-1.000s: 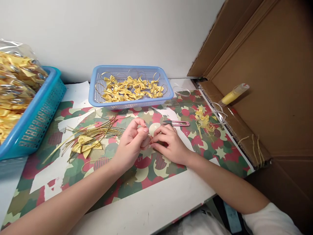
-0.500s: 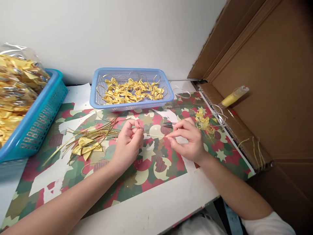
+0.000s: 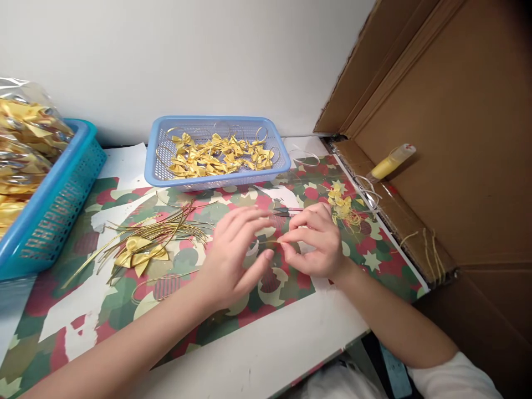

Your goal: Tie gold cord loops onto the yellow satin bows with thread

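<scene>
Head view: a thin gold cord (image 3: 268,241) runs left to right, level, between the hands above the patterned mat (image 3: 233,310). The right hand (image 3: 316,241) pinches its end; the left hand (image 3: 236,257) is spread open beside it. The light-blue basket (image 3: 154,166) holds gold bows (image 3: 216,155); the teal basket (image 3: 58,199) holds bagged bows (image 3: 20,149).

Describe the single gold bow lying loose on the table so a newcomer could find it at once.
Start at the teal basket on the left edge of the table. Just right of it, on the patterned paper, lies a fan of gold cords. The gold bow rests on their near end, alone, unlike the bows heaped in the light blue basket.
</scene>
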### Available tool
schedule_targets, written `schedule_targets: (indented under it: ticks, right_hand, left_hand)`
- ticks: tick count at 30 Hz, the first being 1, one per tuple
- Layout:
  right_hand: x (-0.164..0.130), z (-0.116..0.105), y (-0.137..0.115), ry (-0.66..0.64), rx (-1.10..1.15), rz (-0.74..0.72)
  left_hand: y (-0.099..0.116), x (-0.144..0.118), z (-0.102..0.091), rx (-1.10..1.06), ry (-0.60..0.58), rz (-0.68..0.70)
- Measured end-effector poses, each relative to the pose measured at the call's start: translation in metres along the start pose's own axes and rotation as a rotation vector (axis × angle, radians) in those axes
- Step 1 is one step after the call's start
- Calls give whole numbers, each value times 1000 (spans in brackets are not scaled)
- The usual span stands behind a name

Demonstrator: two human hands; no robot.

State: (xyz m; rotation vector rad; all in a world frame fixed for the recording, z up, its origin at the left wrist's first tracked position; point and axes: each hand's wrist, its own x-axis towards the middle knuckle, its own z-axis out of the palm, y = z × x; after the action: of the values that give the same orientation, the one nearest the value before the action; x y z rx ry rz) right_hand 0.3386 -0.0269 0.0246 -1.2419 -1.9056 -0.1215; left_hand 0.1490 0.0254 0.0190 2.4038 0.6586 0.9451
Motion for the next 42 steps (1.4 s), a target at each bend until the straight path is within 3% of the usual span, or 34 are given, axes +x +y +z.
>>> schedule_targets:
  ticks: [3, 6, 8, 11, 16, 21, 27, 31, 34, 38, 42]
  right_hand:
    - [0, 0, 0, 8, -15, 3]
    - [-1, 1, 0, 35, -33, 3]
    - [-1, 1, 1, 45, -34, 1]
    - [0, 2, 1, 47, -35, 4]
    - [0, 0, 0, 44, -24, 26]
    - [0, -2, 0, 129, 55, 39]
    - [-1, 2, -1, -2, 37, 128]
    - [-2, 6, 0, -7, 37, 120]
    - [-2, 6, 1, 3, 27, 111]
    - [-2, 7, 2, -22, -20, 107]
    - [-3, 8, 2, -94, -26, 26]
  left_hand:
    - [2, -1, 1, -124, -198, -24]
    - [2, -3, 1, -416, -262, -243]
    - [3, -4, 1, -599, -223, -380]
    - [3, -5, 2, -697, -144, -476]
    - [0, -5, 6, -724, -67, -519]
    - [-3, -6, 7, -733, -67, -534]
    - [-1, -5, 6, -742, -65, -523]
    - [0, -5, 7, -745, -76, -534]
    - [-1, -6, 9, -847, -69, -582]
    - [-3, -5, 12, -1081, 90, -677]
    - [-3, 0, 11, -1227, 141, -762]
